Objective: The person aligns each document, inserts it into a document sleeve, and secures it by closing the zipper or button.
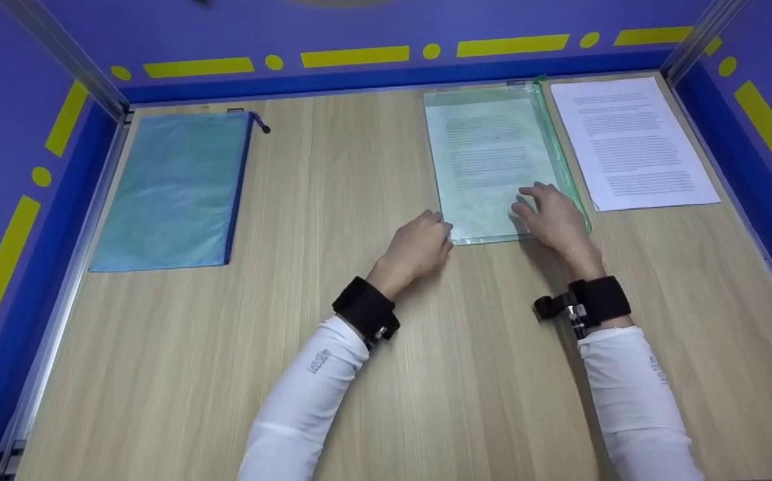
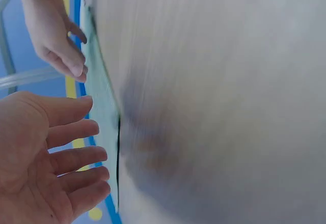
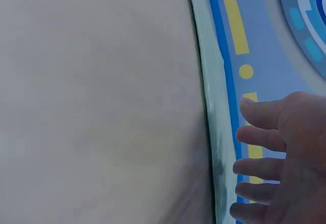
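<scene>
A translucent green zip document pouch [image 1: 486, 200] lies flat toward the back right of the table, with a printed page showing through it. My left hand [image 1: 419, 244] is at the pouch's near left corner, fingers loosely bent and spread apart in the left wrist view. Over the near right part of the pouch hovers my right hand [image 1: 553, 217], its fingers extended and holding nothing. In the right wrist view, the fingers [image 3: 260, 168] are spread beside the pouch edge [image 3: 216, 107]. Whether the left fingertips touch the pouch I cannot tell.
A blue zip pouch [image 1: 172, 194] with a dark zipper edge lies at the back left. Printed white sheets [image 1: 639, 143] lie right of the green pouch. Blue partition walls [image 1: 359, 33] with yellow marks border the wooden table [image 1: 332, 174].
</scene>
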Tool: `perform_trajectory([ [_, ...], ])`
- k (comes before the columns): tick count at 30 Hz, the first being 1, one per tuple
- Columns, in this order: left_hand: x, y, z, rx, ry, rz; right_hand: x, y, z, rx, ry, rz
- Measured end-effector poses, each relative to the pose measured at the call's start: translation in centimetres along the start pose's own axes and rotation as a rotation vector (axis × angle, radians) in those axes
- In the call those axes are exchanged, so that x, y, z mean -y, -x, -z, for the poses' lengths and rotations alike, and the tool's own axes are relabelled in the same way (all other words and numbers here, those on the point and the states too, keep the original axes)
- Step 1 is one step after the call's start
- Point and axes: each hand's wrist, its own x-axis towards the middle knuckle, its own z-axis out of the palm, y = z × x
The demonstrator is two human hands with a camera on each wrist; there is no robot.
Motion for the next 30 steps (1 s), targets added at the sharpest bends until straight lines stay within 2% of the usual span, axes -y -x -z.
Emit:
perform_trajectory([
  [6, 3.3, 2.4, 1.1, -0.072, 0.073, 0.037, 1.9, 0.2, 0.0, -0.073, -0.074, 0.058],
  [9, 5.1, 3.5, 1.6, -0.091, 0.103, 0.079, 2.7, 0.3, -0.1, -0.092, -0.114, 0.078],
  [13, 7.3, 5.1, 2.2, -0.110, 0.112, 0.156, 3.7, 0.3, -0.7, -0.078, -0.162, 0.096],
  [21, 12.2, 8.5, 3.0, -0.179, 0.123, 0.269, 6.0, 0.1, -2.4, -0.040, -0.199, 0.127],
  [25, 14.6, 10.0, 3.3, -0.225, 0.119, 0.293, 6.8, 0.2, -3.2, -0.031, -0.199, 0.152],
  [30, 17.0, 11.8, 3.9, -0.244, 0.098, 0.327, 7.5, 0.3, -4.1, -0.006, -0.192, 0.163],
])
